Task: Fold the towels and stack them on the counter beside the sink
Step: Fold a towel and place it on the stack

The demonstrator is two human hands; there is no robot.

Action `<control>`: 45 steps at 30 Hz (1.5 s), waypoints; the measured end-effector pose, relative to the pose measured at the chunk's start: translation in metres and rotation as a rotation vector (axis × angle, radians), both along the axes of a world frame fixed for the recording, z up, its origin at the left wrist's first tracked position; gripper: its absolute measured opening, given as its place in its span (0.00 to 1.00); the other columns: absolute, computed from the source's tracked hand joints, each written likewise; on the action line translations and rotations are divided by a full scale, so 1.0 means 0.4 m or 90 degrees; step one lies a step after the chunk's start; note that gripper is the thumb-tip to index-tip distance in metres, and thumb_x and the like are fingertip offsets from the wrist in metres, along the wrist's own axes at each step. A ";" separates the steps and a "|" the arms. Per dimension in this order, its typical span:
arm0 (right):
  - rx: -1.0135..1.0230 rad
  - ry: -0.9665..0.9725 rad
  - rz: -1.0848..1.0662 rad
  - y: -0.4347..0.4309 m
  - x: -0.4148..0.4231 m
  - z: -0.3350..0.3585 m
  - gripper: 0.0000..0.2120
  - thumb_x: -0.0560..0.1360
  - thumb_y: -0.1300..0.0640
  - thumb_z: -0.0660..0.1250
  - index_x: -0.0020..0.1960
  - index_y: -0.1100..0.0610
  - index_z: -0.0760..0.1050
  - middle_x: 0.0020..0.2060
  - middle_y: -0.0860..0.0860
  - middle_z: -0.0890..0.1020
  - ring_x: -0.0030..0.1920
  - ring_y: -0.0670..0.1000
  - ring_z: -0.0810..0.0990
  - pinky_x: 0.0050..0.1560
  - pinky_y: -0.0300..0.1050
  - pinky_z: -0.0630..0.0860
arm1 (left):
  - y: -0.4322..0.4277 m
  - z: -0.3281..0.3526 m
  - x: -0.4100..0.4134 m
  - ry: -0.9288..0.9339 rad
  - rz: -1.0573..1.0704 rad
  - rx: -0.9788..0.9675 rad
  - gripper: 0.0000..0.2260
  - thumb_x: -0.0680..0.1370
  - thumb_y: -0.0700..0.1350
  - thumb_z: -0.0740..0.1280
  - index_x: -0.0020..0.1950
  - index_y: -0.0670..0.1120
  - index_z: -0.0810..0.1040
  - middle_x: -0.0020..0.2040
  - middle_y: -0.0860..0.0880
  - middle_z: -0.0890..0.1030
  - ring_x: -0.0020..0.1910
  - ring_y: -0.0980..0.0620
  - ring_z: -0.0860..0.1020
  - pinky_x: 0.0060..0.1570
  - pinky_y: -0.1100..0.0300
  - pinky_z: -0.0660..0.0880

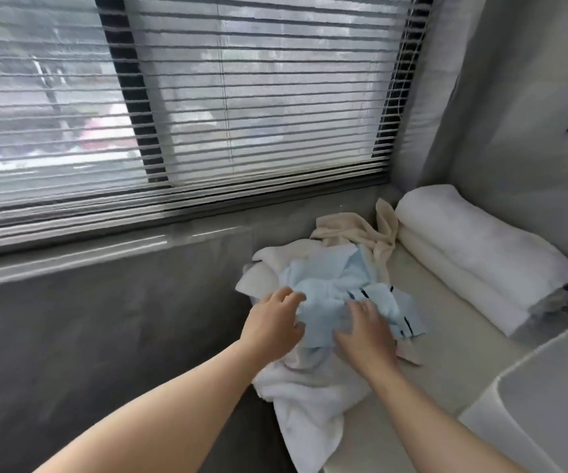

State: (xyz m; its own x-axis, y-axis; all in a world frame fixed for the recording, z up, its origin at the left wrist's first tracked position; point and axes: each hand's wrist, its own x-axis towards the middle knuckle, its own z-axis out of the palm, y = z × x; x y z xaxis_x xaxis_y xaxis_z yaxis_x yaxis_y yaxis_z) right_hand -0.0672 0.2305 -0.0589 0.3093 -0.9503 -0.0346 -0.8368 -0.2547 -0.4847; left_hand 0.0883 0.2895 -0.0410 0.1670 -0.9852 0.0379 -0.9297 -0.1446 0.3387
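I see left hand (274, 324) pinching left edge of crumpled light-blue striped towel (325, 290). Towel sits atop white towel heap (310, 397) on counter (446, 339). Right hand (366, 332) flat, fingers spread, pressing towel's near part. Folded white towels (474, 254) well right.

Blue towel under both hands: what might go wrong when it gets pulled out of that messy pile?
1. The blue towel lies tangled on the white towel, which already hangs over the counter edge; lifting with the left hand and right hand could drag it off.
2. The cream towel lies right beside the folded stack; a tug may muss it.
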 end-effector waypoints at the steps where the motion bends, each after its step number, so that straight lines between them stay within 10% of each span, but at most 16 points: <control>1: 0.000 0.019 0.002 -0.019 0.010 -0.006 0.29 0.74 0.52 0.64 0.73 0.51 0.60 0.74 0.52 0.57 0.72 0.56 0.59 0.69 0.49 0.62 | -0.021 -0.007 0.009 0.004 -0.004 0.000 0.22 0.78 0.48 0.61 0.72 0.51 0.63 0.72 0.51 0.64 0.67 0.47 0.66 0.61 0.55 0.69; 9: 0.059 0.138 0.016 -0.125 0.047 -0.067 0.32 0.73 0.45 0.63 0.74 0.39 0.54 0.75 0.49 0.56 0.72 0.59 0.58 0.67 0.56 0.65 | -0.170 -0.081 0.077 0.022 -0.095 0.118 0.32 0.75 0.54 0.65 0.76 0.55 0.55 0.78 0.50 0.51 0.76 0.47 0.50 0.71 0.54 0.57; 22: -0.023 0.133 -0.098 -0.130 0.078 -0.076 0.12 0.72 0.52 0.65 0.55 0.52 0.71 0.57 0.50 0.72 0.58 0.56 0.72 0.41 0.44 0.63 | -0.284 -0.080 0.123 -0.009 -0.246 0.047 0.14 0.74 0.56 0.66 0.57 0.54 0.72 0.57 0.54 0.76 0.59 0.49 0.70 0.54 0.56 0.64; 28: -0.052 -0.049 -0.215 -0.099 0.056 -0.026 0.09 0.71 0.53 0.66 0.39 0.53 0.66 0.38 0.47 0.72 0.44 0.53 0.73 0.36 0.46 0.63 | -0.291 -0.037 0.099 0.196 -0.273 -0.057 0.10 0.71 0.46 0.72 0.50 0.49 0.76 0.47 0.51 0.77 0.50 0.47 0.76 0.49 0.55 0.70; 34: -0.092 -0.223 -0.333 -0.038 -0.011 0.077 0.15 0.72 0.54 0.69 0.35 0.51 0.63 0.32 0.44 0.73 0.34 0.46 0.72 0.32 0.44 0.65 | -0.258 0.078 0.002 0.378 -0.282 -0.153 0.14 0.72 0.42 0.72 0.56 0.51 0.75 0.52 0.55 0.74 0.50 0.58 0.71 0.45 0.80 0.63; 38: -0.096 -0.373 -0.398 0.029 -0.099 0.134 0.13 0.72 0.56 0.70 0.37 0.52 0.65 0.33 0.46 0.75 0.34 0.43 0.72 0.31 0.39 0.66 | -0.201 0.114 -0.084 0.626 -0.323 -0.086 0.23 0.69 0.47 0.75 0.56 0.63 0.69 0.57 0.57 0.73 0.52 0.59 0.76 0.52 0.63 0.76; 45: -0.065 -0.600 -0.398 0.170 -0.234 0.144 0.13 0.66 0.51 0.72 0.37 0.53 0.68 0.33 0.47 0.75 0.36 0.47 0.74 0.37 0.43 0.72 | -0.051 0.139 -0.240 0.667 -0.261 -0.082 0.23 0.62 0.62 0.71 0.56 0.64 0.72 0.64 0.53 0.72 0.62 0.54 0.73 0.61 0.56 0.72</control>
State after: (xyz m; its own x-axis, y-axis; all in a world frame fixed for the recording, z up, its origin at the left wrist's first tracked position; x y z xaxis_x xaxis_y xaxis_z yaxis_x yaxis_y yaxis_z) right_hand -0.1610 0.2983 -0.0011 -0.3584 -0.9324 0.0476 -0.1446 0.0050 -0.9895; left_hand -0.0076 0.2690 0.0147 -0.1586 -0.9718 0.1743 -0.1489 0.1981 0.9688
